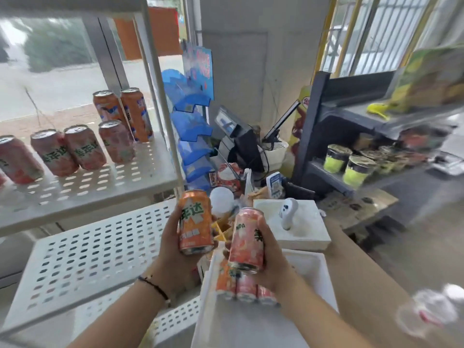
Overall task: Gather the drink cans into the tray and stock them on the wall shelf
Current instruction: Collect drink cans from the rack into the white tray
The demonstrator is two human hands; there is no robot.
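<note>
Left hand (170,244) grips orange can (195,222), right hand (270,259) grips pink can (247,237), both raised over tray (319,270); more cans (244,285) stand in tray. Shelf (100,177) at left carries pink and orange cans (82,139). White box (301,234), scanner (288,212) on surface behind

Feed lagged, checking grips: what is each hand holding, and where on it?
Left hand wraps the side of an orange can; right hand wraps the side of a pink can.
</note>
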